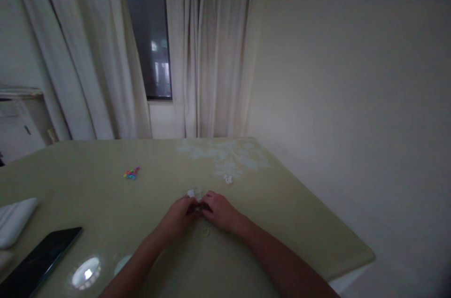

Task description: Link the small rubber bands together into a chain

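Observation:
Both hands meet over the table near the middle of the view. My left hand (pixel 181 213) has its fingers closed in a pinch, and my right hand (pixel 220 211) pinches against it from the other side. Whatever sits between the fingertips is too small and dim to name. Just beyond the fingers lies a small clear plastic piece (pixel 198 191) with a white patch (pixel 190 193). A small pale ring (pixel 206 232) rests on the table below the hands. Farther off to the right is a little cluster of white bits (pixel 228 179).
Small multicoloured pieces (pixel 131 173) lie in a pile on the green table (pixel 158 157). At the left are a black tablet-like slab (pixel 42 258), a white object (pixel 16 220) and a shiny round dish (pixel 86 272). A pale disc (pixel 121 263) is partly behind my left forearm. A wall (pixel 352 101) borders the right side.

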The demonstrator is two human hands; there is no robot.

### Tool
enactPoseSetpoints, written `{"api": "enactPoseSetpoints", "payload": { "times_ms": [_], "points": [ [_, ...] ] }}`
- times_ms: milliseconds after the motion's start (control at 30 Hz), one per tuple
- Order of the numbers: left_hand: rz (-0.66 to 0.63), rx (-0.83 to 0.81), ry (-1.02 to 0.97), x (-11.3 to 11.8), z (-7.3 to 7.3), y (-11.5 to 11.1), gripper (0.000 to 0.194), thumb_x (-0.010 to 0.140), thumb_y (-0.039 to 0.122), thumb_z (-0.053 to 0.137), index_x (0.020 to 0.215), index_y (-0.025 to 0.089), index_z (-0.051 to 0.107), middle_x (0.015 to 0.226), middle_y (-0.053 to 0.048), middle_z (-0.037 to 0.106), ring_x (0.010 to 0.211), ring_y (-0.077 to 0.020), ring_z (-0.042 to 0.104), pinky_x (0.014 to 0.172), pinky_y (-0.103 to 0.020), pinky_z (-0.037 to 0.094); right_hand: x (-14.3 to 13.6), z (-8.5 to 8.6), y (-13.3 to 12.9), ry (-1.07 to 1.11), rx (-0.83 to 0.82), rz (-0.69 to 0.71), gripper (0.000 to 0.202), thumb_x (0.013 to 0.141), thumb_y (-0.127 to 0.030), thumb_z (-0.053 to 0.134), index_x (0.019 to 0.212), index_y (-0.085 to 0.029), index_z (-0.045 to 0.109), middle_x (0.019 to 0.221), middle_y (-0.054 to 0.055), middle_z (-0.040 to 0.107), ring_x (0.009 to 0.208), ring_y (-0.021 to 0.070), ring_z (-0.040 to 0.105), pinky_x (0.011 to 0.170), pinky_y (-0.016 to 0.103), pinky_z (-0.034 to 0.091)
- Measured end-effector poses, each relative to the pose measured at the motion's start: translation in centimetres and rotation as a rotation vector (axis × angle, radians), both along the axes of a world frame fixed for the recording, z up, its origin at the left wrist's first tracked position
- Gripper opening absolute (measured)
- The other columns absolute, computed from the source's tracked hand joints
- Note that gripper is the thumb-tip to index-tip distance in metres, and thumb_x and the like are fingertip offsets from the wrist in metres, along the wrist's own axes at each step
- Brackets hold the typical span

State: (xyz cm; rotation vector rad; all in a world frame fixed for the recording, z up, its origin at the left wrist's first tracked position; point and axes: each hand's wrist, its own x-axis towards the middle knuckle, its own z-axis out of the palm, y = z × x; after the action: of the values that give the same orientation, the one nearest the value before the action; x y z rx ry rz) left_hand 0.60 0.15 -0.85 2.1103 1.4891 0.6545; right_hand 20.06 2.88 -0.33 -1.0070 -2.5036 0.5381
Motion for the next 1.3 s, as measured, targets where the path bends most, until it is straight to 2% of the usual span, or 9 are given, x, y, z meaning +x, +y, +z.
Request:
{"api": "enactPoseSetpoints", "payload": {
  "times_ms": [233, 400, 500, 600, 700, 867, 1000, 1167, 1300],
  "points": [
    [0.019, 0.051, -0.063, 0.2, 0.5, 0.0, 0.023, 0.087, 0.034, 0.053, 0.082, 0.019, 0.070, 0.083, -0.007, 0.074, 0.081, -0.0239, 0.066, 0.073, -0.031, 0.045, 0.1, -0.1, 0.5, 0.051, 0.015, -0.033, 0.011, 0.096, -0.015, 0.064, 0.099, -0.017, 0.073, 0.100, 0.007, 0.068, 0.095, 0.0185, 0.063, 0.087, 0.027, 0.047],
    [-0.026, -0.036, -0.199, -1.1, 1.8, -0.1, 0.028, 0.087, 0.033, 0.052, 0.097, 0.019, 0.073, 0.092, -0.008, 0.078, 0.086, -0.0240, 0.071, 0.078, -0.031, 0.051, 0.8, 1.3, 1.1, 0.179, -0.018, 0.014, 0.014, 0.097, -0.016, 0.063, 0.102, -0.018, 0.076, 0.098, 0.005, 0.072, 0.095, 0.0173, 0.066, 0.088, 0.027, 0.048],
    [-0.069, -0.137, -0.240, -2.3, 1.7, -0.1, 0.032, 0.080, 0.028, 0.057, 0.106, 0.019, 0.073, 0.105, -0.009, 0.078, 0.094, -0.0247, 0.072, 0.083, -0.033, 0.054, 1.6, 1.7, 1.3, 0.173, -0.091, 0.037, 0.014, 0.097, -0.024, 0.067, 0.106, -0.019, 0.076, 0.096, 0.004, 0.072, 0.088, 0.0168, 0.066, 0.083, 0.026, 0.049],
    [-0.069, -0.182, -0.174, -3.2, 0.9, -0.2, 0.044, 0.071, 0.024, 0.065, 0.115, 0.020, 0.071, 0.114, -0.009, 0.076, 0.099, -0.0257, 0.071, 0.085, -0.034, 0.055, 2.4, 1.2, 1.6, 0.091, -0.146, 0.055, 0.041, 0.082, -0.041, 0.083, 0.117, -0.021, 0.074, 0.104, 0.005, 0.069, 0.086, 0.0182, 0.065, 0.079, 0.027, 0.050],
    [-0.029, -0.147, -0.076, -2.7, 0.3, -0.4, 0.053, 0.064, 0.021, 0.071, 0.117, 0.019, 0.072, 0.114, -0.010, 0.074, 0.096, -0.0262, 0.069, 0.084, -0.033, 0.054, 2.5, 0.5, 1.6, 0.030, -0.118, 0.073, 0.064, 0.067, -0.045, 0.093, 0.123, -0.023, 0.072, 0.113, 0.006, 0.063, 0.096, 0.0215, 0.062, 0.083, 0.029, 0.050],
    [-0.037, -0.074, -0.110, -0.2, 0.0, -0.4, 0.030, 0.079, 0.038, 0.069, 0.102, 0.020, 0.075, 0.104, -0.008, 0.073, 0.082, -0.0214, 0.066, 0.072, -0.028, 0.050, 1.5, 0.4, 1.0, 0.023, -0.102, 0.092, 0.035, 0.082, -0.035, 0.084, 0.112, -0.021, 0.074, 0.102, 0.004, 0.062, 0.089, 0.0184, 0.060, 0.079, 0.026, 0.048],
    [-0.006, 0.009, -0.069, 0.5, -0.5, -0.2, 0.029, 0.087, 0.045, 0.063, 0.087, 0.018, 0.072, 0.086, -0.006, 0.072, 0.079, -0.0219, 0.064, 0.068, -0.028, 0.045, 0.8, 0.1, 0.7, -0.024, -0.016, 0.043, 0.011, 0.090, -0.020, 0.073, 0.100, -0.017, 0.073, 0.097, 0.005, 0.065, 0.088, 0.0188, 0.060, 0.079, 0.027, 0.046],
    [-0.002, 0.046, -0.043, -0.2, -0.4, 0.2, 0.023, 0.086, 0.031, 0.055, 0.085, 0.017, 0.072, 0.084, -0.008, 0.075, 0.080, -0.0237, 0.068, 0.071, -0.031, 0.047, 0.8, 0.6, 0.7, 0.022, 0.006, 0.044, 0.009, 0.092, -0.014, 0.068, 0.098, -0.017, 0.075, 0.096, 0.006, 0.070, 0.091, 0.0192, 0.064, 0.084, 0.027, 0.046],
    [-0.040, -0.025, -0.188, -1.6, 0.7, 0.5, 0.025, 0.085, 0.029, 0.053, 0.095, 0.019, 0.074, 0.093, -0.008, 0.080, 0.088, -0.0243, 0.073, 0.079, -0.031, 0.052, 1.5, 1.5, 1.2, 0.116, -0.042, 0.001, 0.012, 0.094, -0.020, 0.069, 0.103, -0.017, 0.076, 0.096, 0.005, 0.071, 0.087, 0.0171, 0.065, 0.083, 0.026, 0.048]
  ]
}}
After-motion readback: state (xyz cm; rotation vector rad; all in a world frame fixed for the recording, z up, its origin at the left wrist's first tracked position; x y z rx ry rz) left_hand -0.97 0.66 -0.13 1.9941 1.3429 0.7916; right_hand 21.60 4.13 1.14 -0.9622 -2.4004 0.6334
